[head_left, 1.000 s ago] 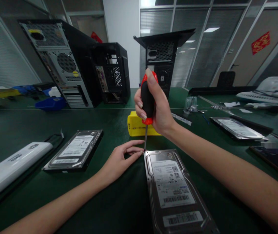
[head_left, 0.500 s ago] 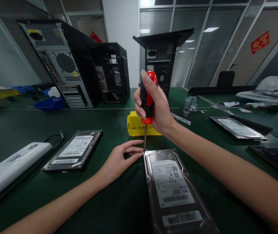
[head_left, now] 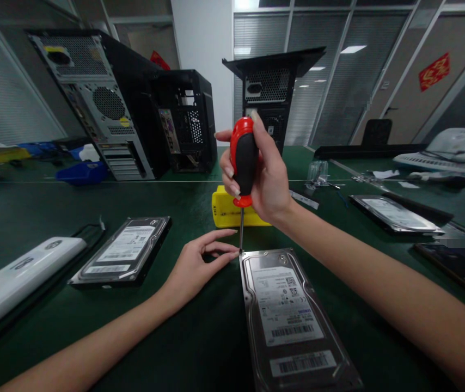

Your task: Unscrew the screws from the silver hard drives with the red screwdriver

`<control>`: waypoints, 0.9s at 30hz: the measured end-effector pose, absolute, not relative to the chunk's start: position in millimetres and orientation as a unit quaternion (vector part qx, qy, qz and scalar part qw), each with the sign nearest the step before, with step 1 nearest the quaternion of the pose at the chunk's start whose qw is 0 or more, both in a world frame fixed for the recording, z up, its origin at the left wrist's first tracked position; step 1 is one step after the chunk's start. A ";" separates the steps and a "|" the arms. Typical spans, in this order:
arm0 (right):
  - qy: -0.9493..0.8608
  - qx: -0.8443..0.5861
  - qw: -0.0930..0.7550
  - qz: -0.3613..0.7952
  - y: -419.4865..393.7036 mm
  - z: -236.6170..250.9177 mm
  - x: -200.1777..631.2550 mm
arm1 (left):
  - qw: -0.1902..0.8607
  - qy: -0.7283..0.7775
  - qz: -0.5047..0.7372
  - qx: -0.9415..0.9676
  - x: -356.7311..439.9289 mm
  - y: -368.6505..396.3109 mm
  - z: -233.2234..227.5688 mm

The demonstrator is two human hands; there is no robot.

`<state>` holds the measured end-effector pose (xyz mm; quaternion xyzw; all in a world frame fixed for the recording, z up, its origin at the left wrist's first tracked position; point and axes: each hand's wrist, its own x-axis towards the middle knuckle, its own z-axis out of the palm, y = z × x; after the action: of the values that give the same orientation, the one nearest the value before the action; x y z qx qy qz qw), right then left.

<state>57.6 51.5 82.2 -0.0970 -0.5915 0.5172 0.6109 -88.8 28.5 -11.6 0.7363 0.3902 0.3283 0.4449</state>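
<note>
A hard drive with a white label lies flat on the green table in front of me. My right hand grips a red-and-black screwdriver upright, its tip on the drive's far left corner. My left hand rests on the table beside that corner, fingers apart, fingertips touching the drive's edge near the screwdriver tip.
A second hard drive lies to the left, next to a white device. A yellow box sits behind the screwdriver. Another drive lies at right. Three computer cases stand at the back.
My right hand has turned the screwdriver handle, with fingers shifting around it. The tip stays on the drive's corner and my left hand has barely moved.
</note>
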 end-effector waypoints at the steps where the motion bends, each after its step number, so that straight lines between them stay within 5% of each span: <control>1: -0.594 -0.096 0.613 0.512 51.4 82.2 57.3 | 0.437 0.392 0.328 0.740 -88.4 28.5 -11.5; 19: -0.560 -0.156 0.731 0.357 31.9 110.4 103.6 | 0.432 0.412 0.358 0.718 -74.8 33.0 -20.2; 27: -0.536 -0.243 0.734 0.338 21.8 80.5 140.9 | 0.459 0.410 0.341 0.710 -75.6 30.5 -14.8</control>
<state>140.9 21.8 80.5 -0.2429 -0.5363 0.3385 0.7340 -75.6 30.5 -14.8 0.7105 0.4101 0.3409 0.4592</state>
